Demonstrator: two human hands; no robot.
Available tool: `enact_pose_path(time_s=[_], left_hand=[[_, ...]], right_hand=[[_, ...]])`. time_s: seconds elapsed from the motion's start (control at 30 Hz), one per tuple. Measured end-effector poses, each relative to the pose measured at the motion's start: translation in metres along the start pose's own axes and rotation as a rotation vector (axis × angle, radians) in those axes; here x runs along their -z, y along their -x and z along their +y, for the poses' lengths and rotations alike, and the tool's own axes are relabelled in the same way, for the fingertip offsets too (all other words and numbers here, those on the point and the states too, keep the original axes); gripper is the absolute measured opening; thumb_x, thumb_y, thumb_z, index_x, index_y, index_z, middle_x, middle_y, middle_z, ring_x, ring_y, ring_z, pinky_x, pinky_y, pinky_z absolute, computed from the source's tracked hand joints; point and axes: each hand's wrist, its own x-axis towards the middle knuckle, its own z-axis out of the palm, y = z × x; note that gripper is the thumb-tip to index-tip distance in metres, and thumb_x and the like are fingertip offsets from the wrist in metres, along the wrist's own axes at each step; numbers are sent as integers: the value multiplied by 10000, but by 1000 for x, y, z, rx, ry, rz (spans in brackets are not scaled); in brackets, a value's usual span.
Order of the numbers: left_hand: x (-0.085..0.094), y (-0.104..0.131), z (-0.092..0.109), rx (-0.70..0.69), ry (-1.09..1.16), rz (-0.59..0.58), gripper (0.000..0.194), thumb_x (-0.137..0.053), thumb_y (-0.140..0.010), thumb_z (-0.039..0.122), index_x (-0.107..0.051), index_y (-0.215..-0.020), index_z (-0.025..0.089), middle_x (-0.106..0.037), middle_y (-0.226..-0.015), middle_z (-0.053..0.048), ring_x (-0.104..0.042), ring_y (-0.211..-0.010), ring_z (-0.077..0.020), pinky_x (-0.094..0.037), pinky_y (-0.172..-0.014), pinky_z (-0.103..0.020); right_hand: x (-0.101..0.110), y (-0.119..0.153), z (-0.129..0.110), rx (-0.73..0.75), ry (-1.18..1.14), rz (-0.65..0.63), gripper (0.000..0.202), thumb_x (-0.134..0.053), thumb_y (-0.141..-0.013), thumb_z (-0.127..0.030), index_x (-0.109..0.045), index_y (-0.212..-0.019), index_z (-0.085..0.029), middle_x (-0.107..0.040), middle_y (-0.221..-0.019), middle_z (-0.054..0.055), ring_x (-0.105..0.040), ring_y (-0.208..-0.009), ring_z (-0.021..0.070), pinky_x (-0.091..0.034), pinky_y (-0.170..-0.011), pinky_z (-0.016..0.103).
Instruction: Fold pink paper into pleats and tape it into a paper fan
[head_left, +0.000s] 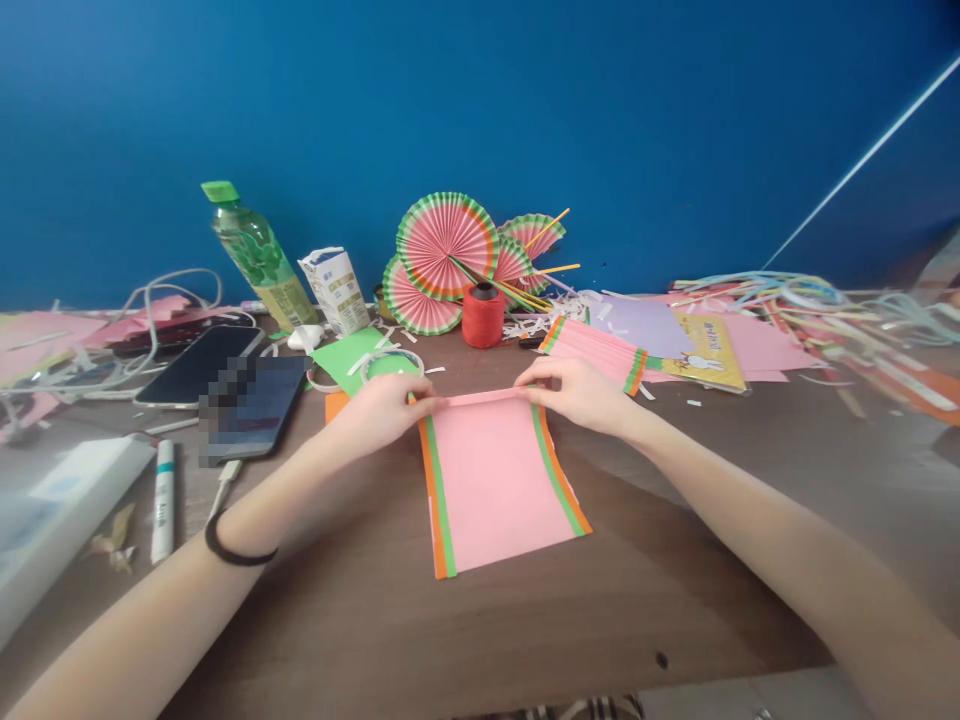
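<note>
A pink paper sheet with green and orange strips along both sides lies at the middle of the table, its far edge folded into a narrow band. My left hand pinches the far left corner of the sheet between thumb and fingers. At the far right corner, my right hand pinches the same folded edge. Just beyond my right hand rests a pleated pink paper with green and orange ends. Round pleated paper fans stand behind a red thread spool.
Left of the sheet are a phone, another phone, a marker and a white box. A green bottle and a carton stand behind. A yellow booklet and paper strips lie at the back right.
</note>
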Motion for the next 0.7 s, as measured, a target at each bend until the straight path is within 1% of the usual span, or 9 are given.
enact_pose_path(time_s=[0.07, 0.13, 0.2, 0.27, 0.37, 0.43, 0.5, 0.6, 0.7], left_hand=[[4, 2, 4, 55, 27, -39, 268, -461, -808, 379, -625, -736, 180, -574, -534, 25, -543, -485, -126, -413, -526, -246], [6, 3, 6, 95, 119, -88, 269, -440, -818, 371, -622, -762, 182, -563, -491, 38, -544, -421, -120, -411, -473, -235], [7, 3, 8, 115, 203, -86, 261, -443, -815, 365, -630, -797, 186, -622, -566, 26, -597, -470, -132, -415, -439, -220], [7, 3, 9, 113, 221, -34, 263, -456, -811, 361, -652, -847, 190, -675, -662, 11, -638, -561, -147, -444, -454, -215], [9, 5, 11, 22, 114, 142, 254, -492, -812, 346, -680, -903, 200, -716, -786, 0, -659, -700, -158, -504, -609, -231], [9, 8, 14, -71, 16, 313, 237, -507, -820, 339, -686, -912, 212, -721, -867, -1, -661, -764, -157, -506, -690, -235], [9, 10, 16, -174, -68, 500, 225, -507, -835, 335, -681, -921, 221, -718, -915, -1, -665, -784, -149, -506, -713, -230], [9, 14, 19, -349, -176, 741, 200, -501, -852, 298, -666, -930, 218, -703, -993, -14, -665, -847, -142, -507, -752, -227], [10, 14, 17, -459, -304, 834, 170, -507, -850, 252, -660, -906, 203, -697, -1012, -33, -659, -883, -146, -499, -770, -231]], right_hand=[[-1, 0, 0, -8, 37, 66, 163, -546, -781, -268, -677, -798, -172, -668, -799, 31, -560, -738, 149, -403, -658, 270], [0, 1, 0, -46, 7, 79, 167, -554, -776, -291, -671, -788, -172, -661, -757, 22, -560, -657, 136, -407, -611, 260], [2, 1, -2, -105, -76, 47, 195, -560, -775, -329, -662, -789, -163, -639, -679, 10, -538, -527, 109, -411, -549, 250], [6, 1, -4, -149, -159, 6, 228, -572, -766, -365, -655, -775, -154, -610, -615, -1, -511, -444, 93, -417, -508, 244], [9, 2, -7, -136, -202, 10, 243, -598, -751, -390, -644, -730, -153, -606, -599, 2, -523, -440, 97, -436, -498, 245], [9, 3, -9, -79, -178, 86, 223, -591, -767, -376, -637, -729, -160, -618, -606, 6, -548, -467, 112, -449, -503, 253], [8, 4, -9, 45, -96, 251, 184, -568, -798, -332, -629, -736, -169, -645, -657, 21, -594, -555, 138, -475, -550, 269], [5, 6, -9, 334, 114, 539, 144, -529, -838, -257, -621, -753, -186, -683, -829, 54, -632, -769, 169, -499, -703, 299], [4, 7, -7, 519, 294, 642, 131, -505, -857, -214, -613, -786, -197, -684, -923, 63, -627, -874, 169, -483, -793, 297]])
